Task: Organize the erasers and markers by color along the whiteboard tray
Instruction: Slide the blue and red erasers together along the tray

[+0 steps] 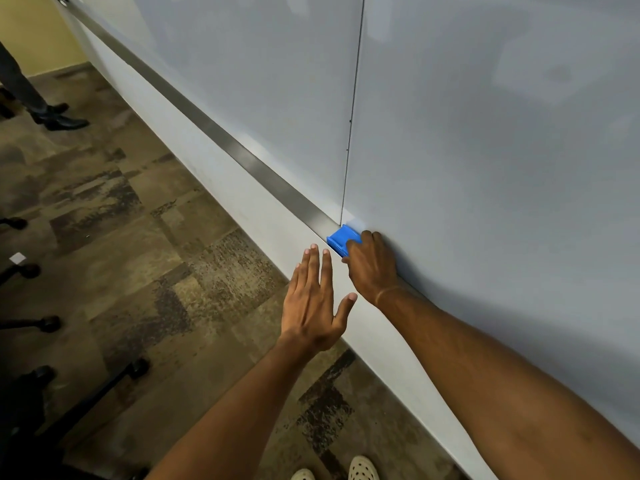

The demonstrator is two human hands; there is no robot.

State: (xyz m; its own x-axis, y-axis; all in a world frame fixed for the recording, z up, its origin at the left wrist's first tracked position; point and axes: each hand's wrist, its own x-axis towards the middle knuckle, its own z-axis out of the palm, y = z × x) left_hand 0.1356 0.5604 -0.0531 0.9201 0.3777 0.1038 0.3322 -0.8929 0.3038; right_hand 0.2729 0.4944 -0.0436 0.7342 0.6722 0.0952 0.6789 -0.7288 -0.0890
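A blue eraser (pixel 338 240) rests in the metal whiteboard tray (pixel 242 152), right below the seam between two board panels. My right hand (pixel 372 263) is closed over its near end, fingers wrapped on it. My left hand (pixel 316 299) hovers flat in front of the tray edge, fingers spread, holding nothing. No markers show in this view.
The whiteboard (pixel 467 133) fills the right side, with a white wall strip under the tray. Patterned carpet (pixel 121 244) lies to the left. Another person's dark shoes (pixel 59 117) stand at far left, and chair casters (pixel 48 323) sit along the left edge.
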